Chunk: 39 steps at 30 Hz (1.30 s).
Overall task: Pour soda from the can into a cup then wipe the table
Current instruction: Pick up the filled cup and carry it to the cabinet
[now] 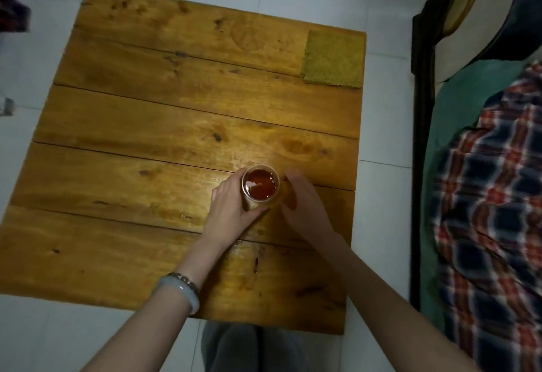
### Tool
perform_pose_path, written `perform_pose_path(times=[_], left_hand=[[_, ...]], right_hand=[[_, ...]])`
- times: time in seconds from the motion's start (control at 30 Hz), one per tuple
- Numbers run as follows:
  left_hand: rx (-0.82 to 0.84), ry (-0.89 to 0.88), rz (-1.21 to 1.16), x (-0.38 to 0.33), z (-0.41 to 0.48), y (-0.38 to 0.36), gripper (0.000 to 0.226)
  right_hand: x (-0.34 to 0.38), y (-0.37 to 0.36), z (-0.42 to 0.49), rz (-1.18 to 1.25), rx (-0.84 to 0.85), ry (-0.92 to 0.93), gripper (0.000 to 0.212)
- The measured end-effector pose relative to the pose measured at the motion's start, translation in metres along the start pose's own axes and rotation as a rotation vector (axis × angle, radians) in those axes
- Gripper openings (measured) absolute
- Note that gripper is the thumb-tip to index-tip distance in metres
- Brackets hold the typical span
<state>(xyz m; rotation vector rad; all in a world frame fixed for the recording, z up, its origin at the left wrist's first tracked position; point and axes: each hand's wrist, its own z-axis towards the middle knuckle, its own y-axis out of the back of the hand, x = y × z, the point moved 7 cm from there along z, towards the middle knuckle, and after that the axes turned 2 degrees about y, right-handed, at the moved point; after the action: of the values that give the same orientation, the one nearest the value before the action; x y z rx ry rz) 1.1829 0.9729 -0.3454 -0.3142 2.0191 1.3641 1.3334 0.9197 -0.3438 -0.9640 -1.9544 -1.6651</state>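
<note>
- Gripping the cup (pixel 253 204) from its left side, the left hand (pixel 231 204) has fingers and thumb curled round the wall. A jerk or a hard squeeze from this hand could, I think, push drink over the rim.
- The soda (pixel 261 185) stands near the rim of the cup, so a small tilt may be enough to spill it on the wooden surface (pixel 146 125).
- Right of the cup, the right hand (pixel 305 204) is open, with loose fingers that hold nothing. A careless move toward the cup may knock it.
- Well beyond the cup and to its right, a green cloth (pixel 333 59) lies on the corner of the surface. Reaching for it over the cup is another risk.
- The cup stands on the surface between both hands. It touches the left one and is just beside the right one, apart from it as far as I can tell.
- No can is in view, so the pouring seems done and the wiping not yet begun.
</note>
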Motion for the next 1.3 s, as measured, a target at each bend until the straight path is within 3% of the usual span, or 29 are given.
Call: perform_pose_path(times=[0.23,0.4,0.73,0.9,1.3], left_hand=[[-0.065,0.058,-0.255,0.003,0.008,-0.005,0.077],[-0.056,0.089,-0.326,-0.008,0.002,0.003,0.071],[-0.157,0.06,-0.452,-0.062,-0.046,0.113,0.071],[-0.298,0.05,-0.46,-0.083,-0.091,0.193,0.066],[-0.649,0.171,-0.409,-0.053,-0.236,0.353,0.063]], right_hand=[[0.008,-0.004,0.008,0.107,-0.029,0.069,0.046],[0.019,0.008,0.001,0.171,-0.013,0.044,0.056],[0.129,0.077,-0.026,0.261,0.005,0.158,0.05],[0.197,0.095,-0.044,0.329,0.156,0.119,0.055],[0.398,0.072,-0.09,0.254,0.476,0.486,0.053]])
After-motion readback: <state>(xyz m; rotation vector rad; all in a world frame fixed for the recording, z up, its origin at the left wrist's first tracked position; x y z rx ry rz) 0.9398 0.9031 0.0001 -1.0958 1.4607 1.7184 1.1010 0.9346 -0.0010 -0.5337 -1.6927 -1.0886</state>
